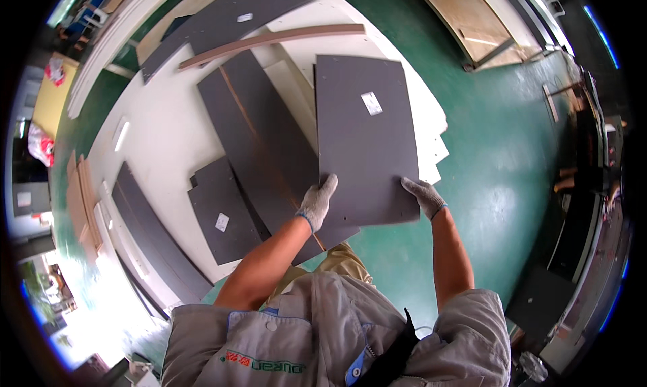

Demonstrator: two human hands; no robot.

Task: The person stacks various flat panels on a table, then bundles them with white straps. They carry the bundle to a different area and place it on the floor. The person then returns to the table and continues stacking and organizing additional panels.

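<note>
Head view, read left to right. At far left, long dark boards (158, 242) lie stacked along the edge of a white sheet (165, 134) spread on the green floor (499, 178). Next, a small dark panel (222, 215) with a pale label lies flat on that sheet, just beside a long dark board (263, 144) that runs diagonally under the held piece. My left hand (317, 202), in a knit work glove, has its fingers closed over the lower left edge of the dark grey panel (364, 138); my right hand (424, 196), gloved likewise, has its fingers curled onto the lower right corner. The panel is held near its bottom edge only, above the diagonal board and the white sheet, its far end and white label (371, 103) pointing away from me. At far right, a wooden frame (472, 23) stands well apart on the floor.

Risk, as I judge it: with both grips low on one edge, the far end could dip and scrape the boards beneath, or the smooth face could slip through the gloves.
</note>
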